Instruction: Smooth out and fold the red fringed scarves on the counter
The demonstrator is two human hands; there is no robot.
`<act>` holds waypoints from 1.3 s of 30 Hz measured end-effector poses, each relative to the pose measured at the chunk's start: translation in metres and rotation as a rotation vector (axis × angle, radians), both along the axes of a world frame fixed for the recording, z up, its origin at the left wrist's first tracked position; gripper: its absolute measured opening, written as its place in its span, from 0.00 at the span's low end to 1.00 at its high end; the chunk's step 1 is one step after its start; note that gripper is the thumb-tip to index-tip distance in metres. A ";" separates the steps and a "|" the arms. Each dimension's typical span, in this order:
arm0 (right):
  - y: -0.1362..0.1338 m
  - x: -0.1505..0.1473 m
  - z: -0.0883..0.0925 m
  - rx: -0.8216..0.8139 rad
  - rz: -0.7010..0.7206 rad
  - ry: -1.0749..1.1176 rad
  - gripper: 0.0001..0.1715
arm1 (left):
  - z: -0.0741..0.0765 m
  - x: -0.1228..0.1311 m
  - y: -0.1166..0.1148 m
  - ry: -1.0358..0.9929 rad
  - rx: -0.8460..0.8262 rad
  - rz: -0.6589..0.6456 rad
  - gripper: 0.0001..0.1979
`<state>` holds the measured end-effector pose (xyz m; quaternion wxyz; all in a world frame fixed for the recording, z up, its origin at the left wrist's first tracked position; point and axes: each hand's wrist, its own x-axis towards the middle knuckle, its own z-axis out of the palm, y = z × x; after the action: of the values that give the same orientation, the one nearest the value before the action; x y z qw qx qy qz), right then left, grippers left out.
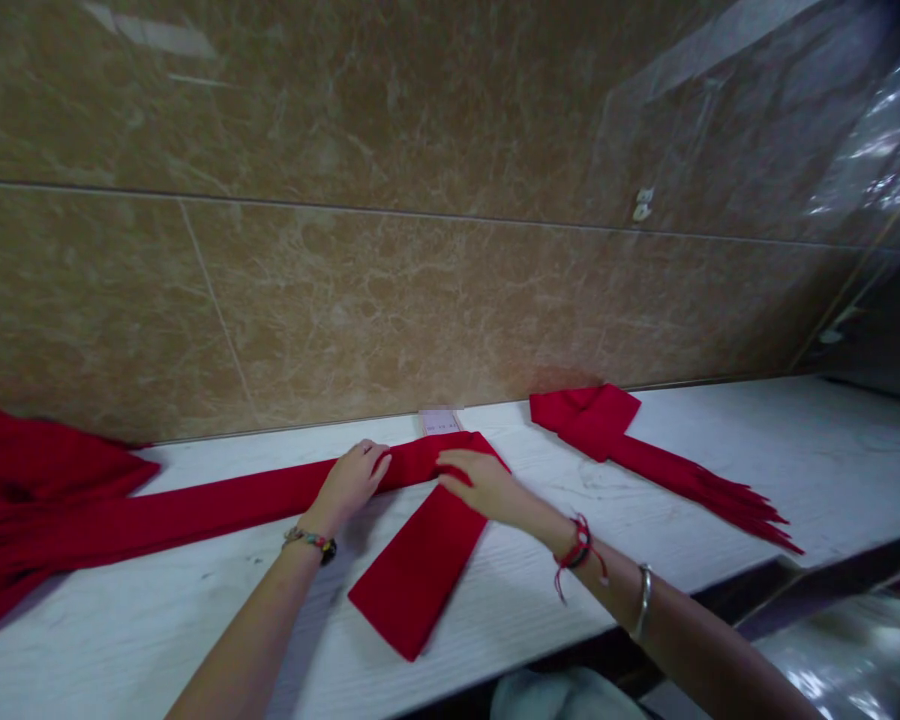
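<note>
The scarf [217, 505] lies along the desk [795, 450] as a long red strip. It runs from the left to a turn near the middle. From there a shorter flap [418, 572] comes back toward the near edge at an angle.

Both hands sit on that turn. The left hand [349, 482] has its fingers bent down onto the strip just left of the turn, and I cannot tell whether they pinch the cloth or only press it. The right hand [486, 485] lies flat across the turn, fingers out straight and a little apart, holding nothing.

- **Turn:** The main risk, as I judge it, is that the turn springs open. The cloth looks soft and thick, only palm pressure holds the crease, and lifting either hand could let the layers creep apart or leave the edge skewed.
- **Flap:** The flap's near corner lies close to the desk's front edge. A tug toward the person could pull it over the edge, and its weight could then drag the turn out of line.
- **Pile:** On the left, the strip runs into a loose red pile [37, 480]. Any pull to the right may drag that pile along or put a twist in the strip.
- **Label:** A small label [441, 421] stands against the wall [420, 250] just beyond the hands and could be knocked or caught under the cloth.
- **Second scarf:** A second scarf [596, 420] lies to the right, already knotted, with its fringe trailing toward the near right. It is well apart from the hands, though a wide sweep of the right forearm could disturb it.
</note>
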<state>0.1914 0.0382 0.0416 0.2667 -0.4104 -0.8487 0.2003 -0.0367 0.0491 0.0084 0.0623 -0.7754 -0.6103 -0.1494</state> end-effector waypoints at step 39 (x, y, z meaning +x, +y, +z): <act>0.156 0.032 -0.026 -0.073 -0.331 -0.332 0.15 | -0.006 0.077 -0.030 -0.326 -0.287 -0.219 0.26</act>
<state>0.2230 0.1938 0.0157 0.1376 -0.5808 -0.7942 0.1139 0.0406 0.0188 0.0023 -0.1644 -0.8036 -0.5396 -0.1901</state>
